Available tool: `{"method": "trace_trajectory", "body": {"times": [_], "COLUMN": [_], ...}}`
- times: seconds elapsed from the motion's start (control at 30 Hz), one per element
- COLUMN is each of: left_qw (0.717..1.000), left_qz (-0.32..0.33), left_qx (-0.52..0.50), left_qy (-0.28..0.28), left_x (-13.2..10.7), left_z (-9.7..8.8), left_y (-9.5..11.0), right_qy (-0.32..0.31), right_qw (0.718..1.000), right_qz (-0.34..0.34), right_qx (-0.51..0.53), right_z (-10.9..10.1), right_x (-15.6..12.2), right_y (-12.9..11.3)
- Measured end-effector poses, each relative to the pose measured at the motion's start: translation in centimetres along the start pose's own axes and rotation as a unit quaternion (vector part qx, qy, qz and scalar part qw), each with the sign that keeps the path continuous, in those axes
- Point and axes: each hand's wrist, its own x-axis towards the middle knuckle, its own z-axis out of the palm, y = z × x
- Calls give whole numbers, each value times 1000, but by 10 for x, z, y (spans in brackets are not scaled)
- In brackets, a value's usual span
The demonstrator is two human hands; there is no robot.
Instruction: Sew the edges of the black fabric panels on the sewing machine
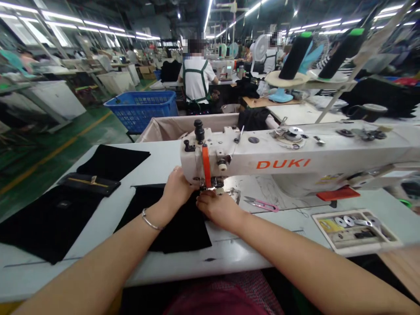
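Note:
A black fabric piece (177,227) lies on the white table under the needle end of a white DUKI sewing machine (295,162). My left hand (175,188), with a bracelet on the wrist, rests on the cloth at the machine's left side, fingers reaching behind the head and partly hidden. My right hand (218,208) presses flat on the cloth just in front of the presser foot (215,186). Neither hand grips a tool.
More black cloth pieces (49,223) and a zipper strip (88,181) lie at the left. Pink thread snips (262,203) and a tray of bobbins (356,227) sit to the right. A blue basket (142,107) and other workers are beyond the table.

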Motion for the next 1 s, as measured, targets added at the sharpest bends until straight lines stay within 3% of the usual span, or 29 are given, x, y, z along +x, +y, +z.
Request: {"method": "trace_trajectory", "body": {"times": [0.13, 0.27, 0.47, 0.73, 1.0], "left_qw": [997, 993, 984, 978, 975], "left_qz": [46, 97, 171, 194, 213], "left_qx": [27, 37, 44, 49, 39], "left_qy": [48, 54, 36, 54, 46], "left_x": [-30, -52, -29, -52, -39], "left_z": [19, 29, 27, 33, 27], "left_y": [3, -5, -14, -5, -17], "right_qy": [6, 19, 40, 56, 78], "right_qw": [1000, 999, 995, 997, 996], "right_qz": [9, 29, 87, 49, 53], "right_qx": [12, 23, 6, -6, -2], "right_z": [3, 9, 11, 10, 11], "right_x": [-16, -16, -6, -26, -21], "right_y": [4, 1, 7, 2, 2]}}
